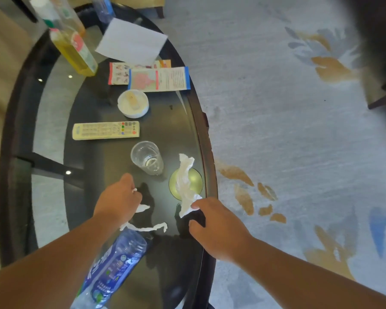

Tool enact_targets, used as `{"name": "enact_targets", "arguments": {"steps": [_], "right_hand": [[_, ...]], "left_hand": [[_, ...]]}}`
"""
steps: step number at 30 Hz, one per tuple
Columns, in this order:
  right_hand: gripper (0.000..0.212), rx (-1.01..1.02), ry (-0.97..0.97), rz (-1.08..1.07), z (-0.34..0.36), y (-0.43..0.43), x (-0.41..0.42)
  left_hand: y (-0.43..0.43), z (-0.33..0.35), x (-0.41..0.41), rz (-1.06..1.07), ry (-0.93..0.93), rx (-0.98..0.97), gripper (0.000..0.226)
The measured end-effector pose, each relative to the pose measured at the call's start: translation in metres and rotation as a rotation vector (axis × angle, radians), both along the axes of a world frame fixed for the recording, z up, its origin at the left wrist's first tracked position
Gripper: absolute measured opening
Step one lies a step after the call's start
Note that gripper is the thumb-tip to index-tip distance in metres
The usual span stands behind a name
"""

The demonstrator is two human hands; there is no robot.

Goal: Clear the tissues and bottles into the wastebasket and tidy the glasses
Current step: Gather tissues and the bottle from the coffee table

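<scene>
My right hand (pixel 216 221) is at the table's right edge, pinching the lower end of a long crumpled white tissue (pixel 185 179). The tissue stands up over a yellowish glass (pixel 197 180). My left hand (pixel 118 197) is closed on a scrap of white tissue (pixel 134 191), and torn tissue strips (pixel 147 228) lie just below it on the glass top. A clear empty glass (pixel 147 158) stands upright between and beyond my hands. A plastic bottle with a blue label (pixel 114 264) lies on its side under my left forearm. No wastebasket is in view.
On the oval glass table (pixel 54 134) beyond the glasses lie a cream remote (pixel 106 130), a white ashtray (pixel 133 103), leaflets (pixel 159 79) and a white sheet (pixel 132 40). Bottles (pixel 76 52) stand at the far left. Patterned carpet (pixel 288 130) lies to the right.
</scene>
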State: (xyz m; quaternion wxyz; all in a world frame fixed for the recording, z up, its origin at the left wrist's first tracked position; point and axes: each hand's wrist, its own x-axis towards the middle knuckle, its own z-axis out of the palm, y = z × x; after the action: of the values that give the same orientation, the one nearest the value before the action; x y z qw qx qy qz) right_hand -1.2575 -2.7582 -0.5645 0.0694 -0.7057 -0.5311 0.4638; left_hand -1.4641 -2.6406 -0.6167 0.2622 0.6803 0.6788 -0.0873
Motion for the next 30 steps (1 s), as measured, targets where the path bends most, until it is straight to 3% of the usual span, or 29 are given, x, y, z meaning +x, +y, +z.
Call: {"name": "enact_targets", "arguments": {"steps": [12, 18, 24, 30], "right_hand": [[0.042, 0.089, -0.038, 0.131, 0.058, 0.004, -0.016], [0.041, 0.133, -0.066, 0.145, 0.079, -0.039, -0.012], [0.043, 0.164, -0.095, 0.183, 0.108, -0.079, 0.002], [0.042, 0.2, -0.152, 0.294, 0.124, -0.073, 0.025]], "left_hand": [[-0.042, 0.096, -0.014, 0.096, -0.175, 0.16, 0.018], [-0.092, 0.132, -0.014, 0.092, -0.149, 0.198, 0.032], [-0.158, 0.156, -0.011, 0.119, -0.113, 0.205, 0.02], [-0.184, 0.166, 0.013, 0.152, -0.243, 0.192, 0.015]]}}
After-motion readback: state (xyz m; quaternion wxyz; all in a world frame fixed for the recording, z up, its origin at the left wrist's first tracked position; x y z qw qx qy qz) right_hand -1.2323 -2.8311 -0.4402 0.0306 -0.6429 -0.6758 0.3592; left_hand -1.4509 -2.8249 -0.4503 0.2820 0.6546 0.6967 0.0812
